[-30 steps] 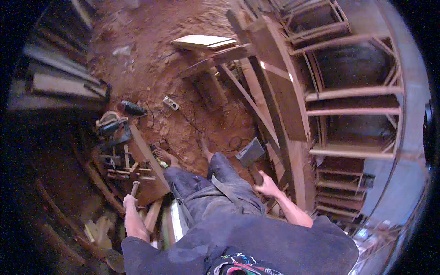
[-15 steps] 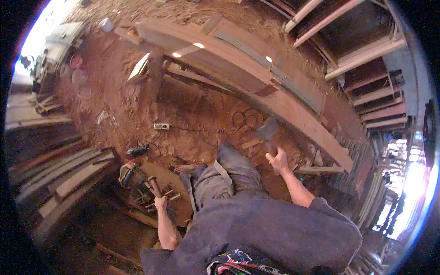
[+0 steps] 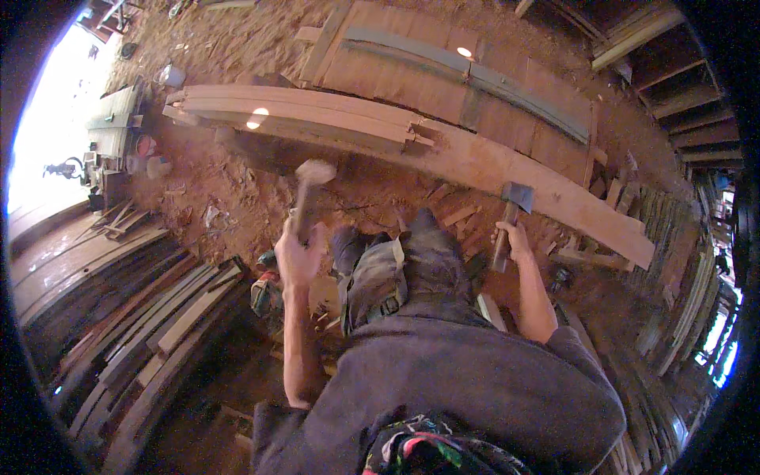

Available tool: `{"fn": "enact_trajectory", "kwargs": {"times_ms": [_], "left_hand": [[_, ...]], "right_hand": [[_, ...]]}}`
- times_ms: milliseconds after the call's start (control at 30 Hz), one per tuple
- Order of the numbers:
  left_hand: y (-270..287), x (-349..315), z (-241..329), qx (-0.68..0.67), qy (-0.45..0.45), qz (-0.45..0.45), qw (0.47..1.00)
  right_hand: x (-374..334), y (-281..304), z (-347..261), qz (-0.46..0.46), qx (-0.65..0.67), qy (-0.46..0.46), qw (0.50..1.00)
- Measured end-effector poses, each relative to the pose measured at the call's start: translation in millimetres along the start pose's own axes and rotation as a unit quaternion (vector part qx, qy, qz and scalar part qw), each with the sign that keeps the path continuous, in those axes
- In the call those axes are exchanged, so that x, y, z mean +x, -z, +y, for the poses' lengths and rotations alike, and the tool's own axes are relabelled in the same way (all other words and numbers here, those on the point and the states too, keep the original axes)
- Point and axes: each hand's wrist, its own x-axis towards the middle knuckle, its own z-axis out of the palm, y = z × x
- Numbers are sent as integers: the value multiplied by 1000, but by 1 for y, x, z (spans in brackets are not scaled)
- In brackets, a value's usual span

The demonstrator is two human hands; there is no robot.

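My left hand [image 3: 299, 257] is wrapped round the wooden handle of a hammer [image 3: 307, 194]. Its pale head points up and away, blurred by motion. Off to the right, my right hand [image 3: 516, 237] grips a hatchet [image 3: 518, 196] by its short wooden handle, the broad grey head uppermost. The hatchet head appears over the near edge of a long plank [image 3: 554, 182]; whether it touches cannot be told. Farther left on that plank lie several narrower wooden pieces [image 3: 293, 108] with cut ends.
A wide board with a grey metal strip [image 3: 522, 103] lies beyond the plank. Stacked timber [image 3: 190, 317] fills the left side, and more stacks [image 3: 673, 245] stand at right. Power tools [image 3: 265, 289] sit beside my left forearm. A white bucket [image 3: 171, 76] stands far left on the reddish ground.
My left hand has risen from beside the low board at left, bringing the hammer up and forward. My right hand has moved right with the hatchet. I have moved nearer the plank.
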Motion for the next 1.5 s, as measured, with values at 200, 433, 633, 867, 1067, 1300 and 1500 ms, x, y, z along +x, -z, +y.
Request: {"fn": "enact_trajectory", "kwargs": {"times_ms": [200,433,633,867,1067,1300,1500], "left_hand": [[-77,13,160,113,-354,-211,904],[-221,6,221,63,-522,-327,785],[-282,16,215,84,-532,-310,783],[-317,28,199,154,-503,-266,808],[-329,30,194,196,-484,-234,820],[-338,23,192,227,-464,-217,828],[-339,20,193,258,-456,-216,824]], "right_hand": [[6,7,1,-65,59,59,994],[-83,-21,20,72,206,54,974],[-113,4,74,93,384,-14,919],[-101,12,36,67,404,18,912],[-90,58,5,60,352,35,934],[-80,126,-9,58,335,81,937],[-72,141,-57,261,338,132,895]]}}
